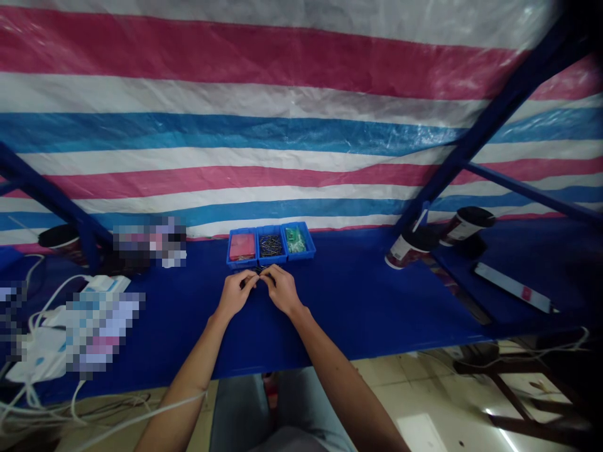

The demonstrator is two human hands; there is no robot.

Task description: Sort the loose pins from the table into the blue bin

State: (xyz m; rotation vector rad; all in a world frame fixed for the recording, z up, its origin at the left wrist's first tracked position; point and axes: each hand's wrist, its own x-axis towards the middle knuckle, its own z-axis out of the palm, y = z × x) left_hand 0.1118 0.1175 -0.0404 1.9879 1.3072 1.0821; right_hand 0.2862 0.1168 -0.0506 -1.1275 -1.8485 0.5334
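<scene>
My left hand (234, 294) and my right hand (282, 290) meet just in front of three small blue bins, fingertips pinched close together. Small dark, thin bits show at the fingertips, too small to name. The left bin (228, 256) holds flat pinkish-red pieces (242, 245). In the middle bin (279, 258) lie many thin dark metal pieces (270, 245), like screws or pins. Green pieces (295, 240), some in clear wrapping, fill part of the right bin (304, 255). Both forearms reach over the front of the blue table (348, 314).
White power strips (51, 345) and tangled cables crowd the left. Paper cups (407, 248) with dark lids stand at the right, one holding a pen-like object. A long pale box (513, 287) lies further right. Blue frame bars (475, 135) and a striped sheet (282, 125) rise behind.
</scene>
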